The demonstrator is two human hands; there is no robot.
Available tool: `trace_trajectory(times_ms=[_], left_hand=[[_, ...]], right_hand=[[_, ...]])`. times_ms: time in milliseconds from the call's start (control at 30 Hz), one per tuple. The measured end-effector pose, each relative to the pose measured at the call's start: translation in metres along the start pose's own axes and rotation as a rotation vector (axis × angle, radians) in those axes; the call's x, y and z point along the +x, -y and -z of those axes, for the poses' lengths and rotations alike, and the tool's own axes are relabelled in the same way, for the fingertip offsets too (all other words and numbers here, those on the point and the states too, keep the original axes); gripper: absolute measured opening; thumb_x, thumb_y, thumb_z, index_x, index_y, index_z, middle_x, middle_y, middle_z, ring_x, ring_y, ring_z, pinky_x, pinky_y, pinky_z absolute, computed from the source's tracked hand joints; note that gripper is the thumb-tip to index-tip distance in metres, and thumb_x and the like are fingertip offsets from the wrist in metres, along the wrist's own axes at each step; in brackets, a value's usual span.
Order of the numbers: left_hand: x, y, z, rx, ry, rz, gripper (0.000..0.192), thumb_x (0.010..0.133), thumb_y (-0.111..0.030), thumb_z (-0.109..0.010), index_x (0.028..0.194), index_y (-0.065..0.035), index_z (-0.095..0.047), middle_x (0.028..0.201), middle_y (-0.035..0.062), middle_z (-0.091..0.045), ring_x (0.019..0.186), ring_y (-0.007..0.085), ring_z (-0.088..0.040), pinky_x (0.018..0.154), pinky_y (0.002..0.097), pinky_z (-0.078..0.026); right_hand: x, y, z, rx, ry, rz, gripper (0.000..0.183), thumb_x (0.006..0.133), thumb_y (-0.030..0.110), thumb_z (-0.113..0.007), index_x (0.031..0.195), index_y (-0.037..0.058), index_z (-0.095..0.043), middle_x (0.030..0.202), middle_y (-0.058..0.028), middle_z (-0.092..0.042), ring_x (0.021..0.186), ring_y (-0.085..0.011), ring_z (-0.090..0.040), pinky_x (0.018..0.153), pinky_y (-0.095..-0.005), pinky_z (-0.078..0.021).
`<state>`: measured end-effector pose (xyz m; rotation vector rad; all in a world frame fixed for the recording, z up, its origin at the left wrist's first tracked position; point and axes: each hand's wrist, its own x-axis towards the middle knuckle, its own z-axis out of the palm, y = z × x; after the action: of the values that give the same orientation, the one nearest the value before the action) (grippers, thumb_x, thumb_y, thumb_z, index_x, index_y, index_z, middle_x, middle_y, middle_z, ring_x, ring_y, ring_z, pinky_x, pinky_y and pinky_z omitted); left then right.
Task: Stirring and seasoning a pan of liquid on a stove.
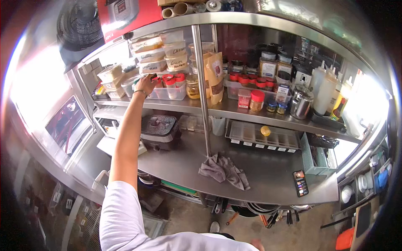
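My left hand (146, 85) reaches up to the middle shelf, at the left end of a clear plastic bin (165, 95). Its fingers are curled at a small dark item (153, 77); whether they grip it is hard to see. Red-capped spice jars (170, 82) stand in the bin just right of the hand. A glass jar of yellowish contents (192, 87) and a kraft paper pouch (215, 77) are further right. Stacked labelled tubs (152, 56) rise behind the hand. Only a blurred bit of my right hand (257, 244) shows at the bottom edge.
A steel post (201, 94) stands between shelf and counter. On the steel counter (176, 166) are a grey cloth (223, 171), a phone (301, 183), a lidded black appliance (159, 128) and a compartment tray (263, 135). Squeeze bottles (323, 91) stand at the shelf's right. Pan handles (270, 219) stick out below.
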<state>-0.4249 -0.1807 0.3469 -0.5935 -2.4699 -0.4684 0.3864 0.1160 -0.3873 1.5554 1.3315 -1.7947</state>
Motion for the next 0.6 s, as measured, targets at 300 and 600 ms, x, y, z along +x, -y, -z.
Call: trace_trajectory(times_ms=[300, 600], left_hand=[[0.012, 0.034, -0.039, -0.147, -0.140, 0.085, 0.063, 0.064, -0.042, -0.077, 0.108, -0.0085, -0.047, 0.094, 0.0182, -0.065, 0.092, 0.0368, -0.061, 0.077, 0.0445, -0.048], [-0.025, 0.017, 0.045, -0.656, -0.370, 0.044, 0.054, 0.072, -0.024, -0.075, 0.117, -0.0045, -0.054, 0.094, 0.0119, -0.066, 0.087, 0.0173, -0.064, 0.076, 0.0295, -0.050]], right_hand=[[-0.118, 0.179, -0.022, -0.164, -0.170, 0.394, 0.018, 0.086, 0.013, -0.053, 0.100, 0.0042, -0.060, 0.069, -0.0066, -0.061, 0.047, -0.0170, -0.055, 0.039, -0.0302, -0.0433], [-0.027, 0.036, 0.042, 0.010, -0.059, 0.283, 0.021, 0.083, 0.013, -0.058, 0.100, 0.0024, -0.062, 0.079, -0.0073, -0.064, 0.059, -0.0169, -0.059, 0.050, -0.0321, -0.0473]])
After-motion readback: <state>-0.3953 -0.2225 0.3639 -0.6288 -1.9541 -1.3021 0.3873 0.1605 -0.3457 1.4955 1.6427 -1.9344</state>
